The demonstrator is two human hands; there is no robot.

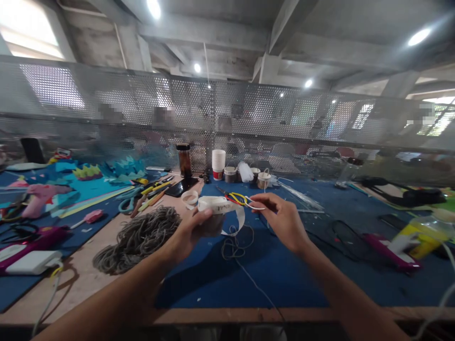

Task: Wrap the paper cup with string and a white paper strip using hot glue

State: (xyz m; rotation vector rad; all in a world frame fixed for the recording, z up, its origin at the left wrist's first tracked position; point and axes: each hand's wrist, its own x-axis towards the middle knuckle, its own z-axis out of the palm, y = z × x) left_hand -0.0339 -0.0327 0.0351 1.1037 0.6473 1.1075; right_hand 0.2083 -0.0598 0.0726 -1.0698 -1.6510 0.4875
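Note:
My left hand (194, 229) is wrapped around a small paper cup (211, 205), its pale upper band printed with dark letters and its lower part greyish. From its right side a white paper strip (241, 220) curls downward. My right hand (280, 215) pinches a thin white piece (255, 206) between thumb and fingers; whether this joins the strip is unclear. Just left of those fingertips appears a tool with yellow and red handles (234, 196), partly behind the cup; I cannot tell whether the hand touches it. Below lies loose grey cord (232, 244) on the blue mat (213, 284).
A heap of grey cord (142, 237) lies left of the cup. Behind are a white ring (189, 198), a phone (181, 186), a dark jar (184, 161) and stacked paper cups (218, 163). Purple glue guns (393, 253) and cables flank the workspace. A perforated screen (241, 109) stands behind.

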